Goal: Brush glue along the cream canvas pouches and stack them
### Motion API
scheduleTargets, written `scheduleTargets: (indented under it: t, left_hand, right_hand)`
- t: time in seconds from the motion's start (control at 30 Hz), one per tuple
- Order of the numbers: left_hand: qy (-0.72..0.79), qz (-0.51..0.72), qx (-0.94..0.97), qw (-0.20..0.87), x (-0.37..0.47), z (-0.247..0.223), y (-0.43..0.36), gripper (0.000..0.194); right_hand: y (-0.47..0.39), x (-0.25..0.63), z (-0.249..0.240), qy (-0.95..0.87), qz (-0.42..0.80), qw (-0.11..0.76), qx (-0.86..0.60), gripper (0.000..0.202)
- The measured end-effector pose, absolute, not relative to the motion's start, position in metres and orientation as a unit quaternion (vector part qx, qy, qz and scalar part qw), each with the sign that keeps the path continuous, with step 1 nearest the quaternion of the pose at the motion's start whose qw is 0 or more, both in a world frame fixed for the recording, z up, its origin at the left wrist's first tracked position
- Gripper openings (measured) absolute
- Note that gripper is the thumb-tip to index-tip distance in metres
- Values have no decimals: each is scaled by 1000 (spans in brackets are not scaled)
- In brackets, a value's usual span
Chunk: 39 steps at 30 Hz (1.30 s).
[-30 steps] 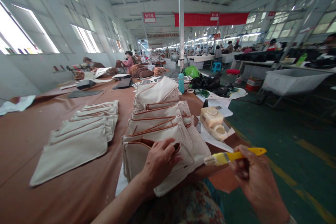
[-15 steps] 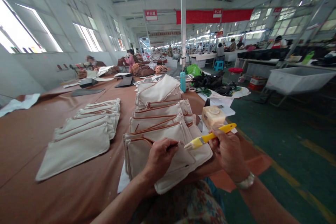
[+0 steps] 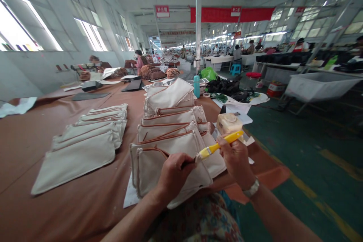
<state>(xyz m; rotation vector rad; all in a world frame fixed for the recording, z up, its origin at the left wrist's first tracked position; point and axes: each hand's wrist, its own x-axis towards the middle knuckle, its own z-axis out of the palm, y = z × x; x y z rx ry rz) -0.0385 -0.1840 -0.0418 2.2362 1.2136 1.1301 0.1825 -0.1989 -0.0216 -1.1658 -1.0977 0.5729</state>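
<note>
My left hand [image 3: 177, 172] is closed on the brown-trimmed top edge of a pale fabric pouch [image 3: 151, 170], the nearest in an overlapping row. Held in my right hand [image 3: 235, 159] is a yellow-handled paintbrush [image 3: 222, 143]. Its pale bristles meet the pouch edge right beside my left fingertips. Just beyond my right hand stands a cream-coloured plastic container [image 3: 229, 122] with a round opening on top. To the left, a second row of pale pouches [image 3: 76, 159] lies overlapped on the brown sheet.
A brown sheet [image 3: 17, 181] covers the table. Farther back are a turquoise bottle [image 3: 196, 86], a heap of black material [image 3: 227, 87] and a green bag [image 3: 209, 73]. A white bin [image 3: 319, 87] stands on the floor to the right. Other people sit in the background.
My right hand has moved left with the paintbrush, bringing its bristles onto the pouch edge at my left fingers. The left hand keeps its grip. The view has shifted slightly.
</note>
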Motion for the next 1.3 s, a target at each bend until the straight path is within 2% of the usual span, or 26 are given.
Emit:
scheduleTargets:
  t: [0.13, 0.3, 0.47, 0.63, 0.8, 0.93, 1.1, 1.13, 1.2, 1.3]
  left_hand:
    - [330, 428, 834, 110, -39, -42, -188, 11]
    - [227, 434, 869, 70, -38, -39, -192, 17]
    - [212, 424, 879, 55, -39, -43, -194, 18]
    - [212, 418, 882, 47, -36, -43, -195, 19]
    - [234, 409, 880, 59, -35, -42, -198, 19]
    - [315, 373, 871, 55, -44, -51, -195, 26]
    - [406, 289, 866, 49, -67, -60, -183, 57]
    - [415, 262, 870, 47, -72, -59, -180, 59]
    - [424, 199, 883, 43, -77, -51, -174, 45]
    - [407, 113, 906, 35, -71, -23, -162, 10]
  right_hand:
    - [-197, 193, -15, -464, 210, 685, -520, 36]
    - [-201, 192, -13, -499, 308, 658, -472, 33]
    - [-214, 202, -4, -565, 378, 574, -457, 29]
    - [-217, 206, 2, -550, 314, 621, -462, 29]
    - [-221, 201, -6, -578, 408, 564, -425, 27]
    - [-226, 218, -4, -506, 368, 642, -443, 24]
    - [-251, 233, 4, -307, 352, 762, -449, 31]
    - [-259, 234, 4, -271, 354, 774, -450, 32]
    - [-274, 236, 1, -210, 360, 790, -450, 31]
    - [-294, 241, -3, -139, 363, 807, -444, 28]
